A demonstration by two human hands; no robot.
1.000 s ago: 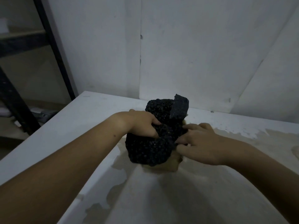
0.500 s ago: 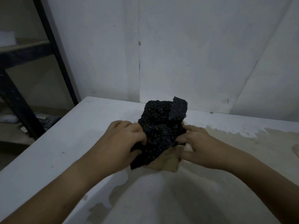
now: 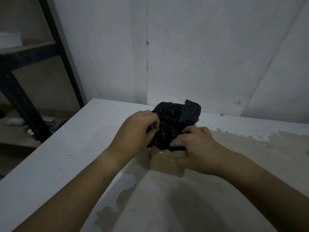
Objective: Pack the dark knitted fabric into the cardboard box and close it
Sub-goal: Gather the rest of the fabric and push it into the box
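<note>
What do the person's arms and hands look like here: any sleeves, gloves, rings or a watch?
Both forearms are bare as far as the frame shows, with no sleeves in view. The left hand and right hand wear no gloves. No rings, watch or bracelet show. A small dark spot marks the left forearm.

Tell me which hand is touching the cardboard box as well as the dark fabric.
The right hand: its thumb wraps the cardboard box front. The left hand pinches only the dark knitted fabric.

Left hand point(image 3: 135, 131): fingers curled, pinching the left side of the dark knitted fabric point(image 3: 168, 124).
Right hand point(image 3: 199, 148): palm down, fingertips pressing the fabric's near right edge.
Forearms: both bare, converging on the fabric.
</note>
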